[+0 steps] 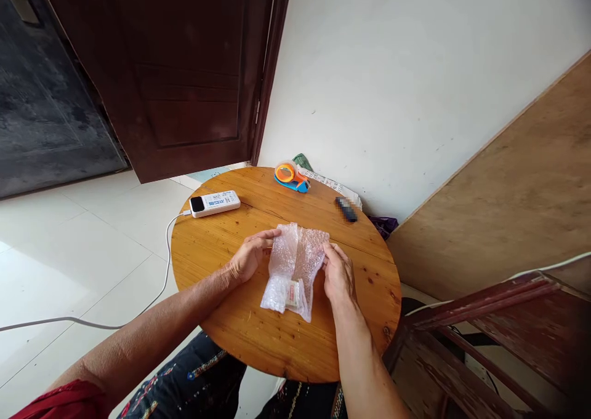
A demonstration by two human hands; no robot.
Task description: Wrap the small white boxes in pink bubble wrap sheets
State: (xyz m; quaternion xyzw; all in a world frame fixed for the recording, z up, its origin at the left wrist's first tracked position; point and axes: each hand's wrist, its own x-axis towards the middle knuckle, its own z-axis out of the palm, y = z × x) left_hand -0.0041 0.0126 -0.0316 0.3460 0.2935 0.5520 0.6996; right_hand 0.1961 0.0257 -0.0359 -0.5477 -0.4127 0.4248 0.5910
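Observation:
A sheet of clear, pinkish bubble wrap point(290, 250) lies partly folded on the round wooden table. In its lower fold sits a small pale item with red marking point(292, 293), mostly covered, so its kind is unclear. My left hand point(252, 256) holds the wrap's upper left edge, its fingertips partly hidden behind the plastic. At the upper right edge, my right hand point(338, 270) pinches the wrap between thumb and fingers.
On the round table point(240, 320) are a white device point(215, 203) with a cable point(167, 265), an orange and blue tape dispenser point(292, 176) and a dark pixelated object point(346, 209). A white wall point(392, 80) rises behind; a wooden frame point(480, 345) stands right.

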